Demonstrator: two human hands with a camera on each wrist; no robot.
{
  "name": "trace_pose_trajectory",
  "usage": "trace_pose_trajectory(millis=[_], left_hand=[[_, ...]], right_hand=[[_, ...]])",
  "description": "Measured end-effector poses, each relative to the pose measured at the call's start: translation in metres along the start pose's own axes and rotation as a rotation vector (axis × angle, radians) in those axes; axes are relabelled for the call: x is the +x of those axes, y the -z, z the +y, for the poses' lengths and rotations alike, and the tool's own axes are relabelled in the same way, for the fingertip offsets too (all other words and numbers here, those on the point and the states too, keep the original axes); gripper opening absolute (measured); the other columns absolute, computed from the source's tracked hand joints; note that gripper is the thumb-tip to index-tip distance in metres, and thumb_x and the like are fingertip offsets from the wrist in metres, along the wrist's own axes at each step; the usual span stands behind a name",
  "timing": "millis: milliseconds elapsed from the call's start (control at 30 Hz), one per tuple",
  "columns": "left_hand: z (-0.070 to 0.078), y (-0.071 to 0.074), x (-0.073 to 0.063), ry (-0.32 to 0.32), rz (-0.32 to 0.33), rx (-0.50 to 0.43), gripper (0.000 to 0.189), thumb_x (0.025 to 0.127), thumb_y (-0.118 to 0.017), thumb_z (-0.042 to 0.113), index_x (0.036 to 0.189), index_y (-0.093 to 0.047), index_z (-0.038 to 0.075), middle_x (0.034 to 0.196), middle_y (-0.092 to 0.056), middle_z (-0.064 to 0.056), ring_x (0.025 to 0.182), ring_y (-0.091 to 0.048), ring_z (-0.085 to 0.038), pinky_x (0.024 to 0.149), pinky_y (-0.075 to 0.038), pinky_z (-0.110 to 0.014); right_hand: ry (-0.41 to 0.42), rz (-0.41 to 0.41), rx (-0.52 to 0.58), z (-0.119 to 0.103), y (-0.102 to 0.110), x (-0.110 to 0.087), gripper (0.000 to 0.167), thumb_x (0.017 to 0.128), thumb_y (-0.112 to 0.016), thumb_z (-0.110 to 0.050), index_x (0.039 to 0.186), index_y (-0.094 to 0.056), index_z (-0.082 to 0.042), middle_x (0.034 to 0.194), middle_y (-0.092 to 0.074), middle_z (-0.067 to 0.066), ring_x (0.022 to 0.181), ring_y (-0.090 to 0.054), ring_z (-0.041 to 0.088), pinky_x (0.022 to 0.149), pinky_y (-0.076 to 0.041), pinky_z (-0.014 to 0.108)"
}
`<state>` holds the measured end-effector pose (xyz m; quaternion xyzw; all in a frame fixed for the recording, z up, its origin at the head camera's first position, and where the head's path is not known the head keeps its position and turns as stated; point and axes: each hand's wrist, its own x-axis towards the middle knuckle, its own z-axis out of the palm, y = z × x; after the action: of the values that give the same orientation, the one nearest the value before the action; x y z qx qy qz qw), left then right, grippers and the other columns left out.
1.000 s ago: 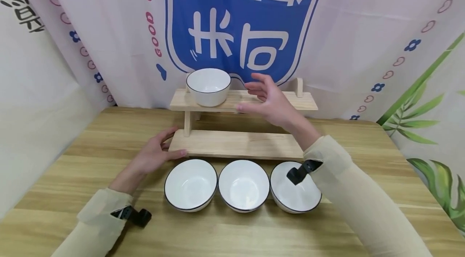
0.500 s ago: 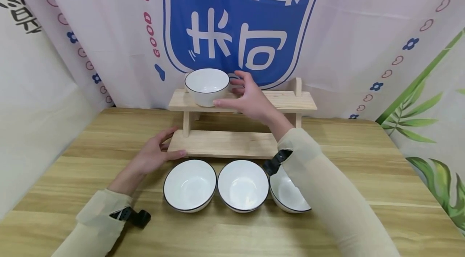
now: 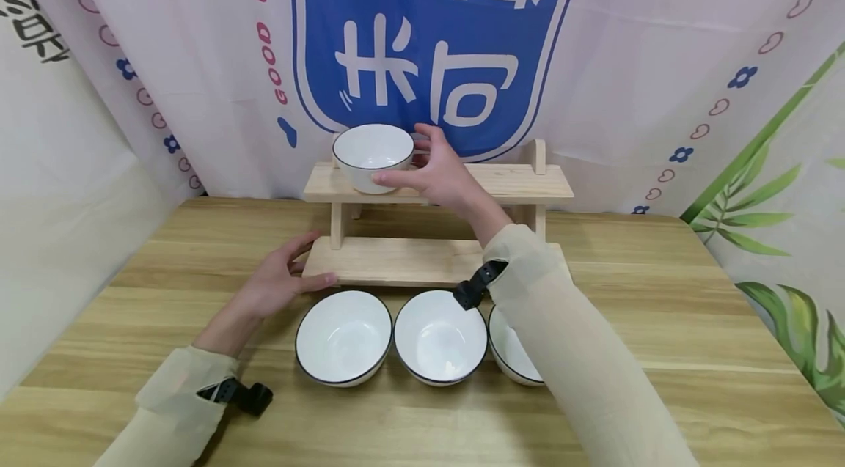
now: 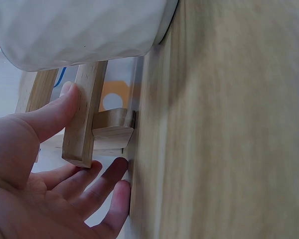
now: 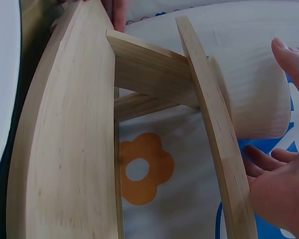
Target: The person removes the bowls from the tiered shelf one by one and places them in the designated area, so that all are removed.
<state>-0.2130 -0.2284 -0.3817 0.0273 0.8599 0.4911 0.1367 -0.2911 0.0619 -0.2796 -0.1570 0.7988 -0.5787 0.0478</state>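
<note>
A two-tier wooden shelf [image 3: 422, 262] stands on the table, and a white bowl [image 3: 371, 159] with a dark rim sits at the left of its upper board. My right hand [image 3: 439, 170] is spread at the bowl's right side, thumb across its front and fingers toward its back. In the right wrist view a narrow gap shows between those fingers and the bowl [image 5: 256, 99]. My left hand [image 3: 277, 280] holds the left end of the lower board [image 4: 84, 114], thumb on it and the other fingers behind its end.
Three more white bowls stand side by side in front of the shelf: a left bowl [image 3: 343, 339], a middle bowl [image 3: 439, 342] and a right bowl [image 3: 513, 353], partly under my right sleeve [image 3: 574, 342]. A printed cloth [image 3: 627, 71] hangs behind the wooden table [image 3: 132, 372].
My right hand has moved left along the upper board to the bowl there, its thumb now overlapping the bowl's front. The left hand stays at the shelf's end, and the bowls have not moved.
</note>
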Motion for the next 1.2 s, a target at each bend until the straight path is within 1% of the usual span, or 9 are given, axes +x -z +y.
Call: trace_pose_trajectory(millis=[167,433,867,1033,1200], left_hand=[[-0.001,0.000,-0.001,-0.004,0.001,-0.005,0.105,0.097,-0.083,0.031,0.174,-0.014,0.010,0.179,-0.017,-0.023,0.155,-0.038,-0.052,0.124,-0.035,-0.067],[-0.002,0.000,-0.001,0.006,0.000,0.013,0.105,0.097,-0.083,0.033,0.174,-0.014,0.012,0.180,-0.016,-0.022,0.155,-0.038,-0.051,0.123,-0.037,-0.067],[-0.001,0.000,0.001,0.005,-0.003,0.012,0.105,0.097,-0.082,0.033,0.174,-0.014,0.013,0.180,-0.016,-0.021,0.155,-0.040,-0.051,0.123,-0.036,-0.067],[-0.001,0.000,0.001,0.004,-0.002,0.010,0.105,0.097,-0.083,0.032,0.174,-0.014,0.013,0.180,-0.016,-0.022,0.155,-0.038,-0.051,0.123,-0.035,-0.068],[0.000,0.000,0.001,0.002,-0.002,0.009,0.105,0.097,-0.083,0.032,0.174,-0.014,0.012,0.179,-0.017,-0.022,0.156,-0.038,-0.052,0.124,-0.035,-0.068]], right_hand=[[-0.022,0.003,-0.006,-0.003,-0.007,0.006,0.117,0.085,-0.093,-0.037,0.171,-0.017,-0.018,0.170,-0.039,0.008,0.150,-0.044,0.026,0.126,-0.041,0.047],[-0.048,0.008,0.002,-0.005,-0.013,0.013,0.119,0.082,-0.096,-0.036,0.170,-0.018,-0.020,0.171,-0.034,0.008,0.154,-0.039,0.028,0.129,-0.037,0.047],[-0.031,0.019,0.003,-0.004,-0.017,0.020,0.118,0.080,-0.097,-0.033,0.170,-0.021,-0.021,0.168,-0.036,0.008,0.150,-0.042,0.030,0.127,-0.039,0.050],[-0.046,0.012,0.001,-0.004,-0.017,0.021,0.119,0.079,-0.098,-0.033,0.170,-0.021,-0.021,0.169,-0.036,0.008,0.150,-0.042,0.031,0.127,-0.039,0.051],[-0.047,-0.003,0.007,-0.004,-0.018,0.023,0.120,0.080,-0.098,-0.032,0.171,-0.021,-0.019,0.169,-0.036,0.010,0.150,-0.042,0.032,0.128,-0.038,0.050]])
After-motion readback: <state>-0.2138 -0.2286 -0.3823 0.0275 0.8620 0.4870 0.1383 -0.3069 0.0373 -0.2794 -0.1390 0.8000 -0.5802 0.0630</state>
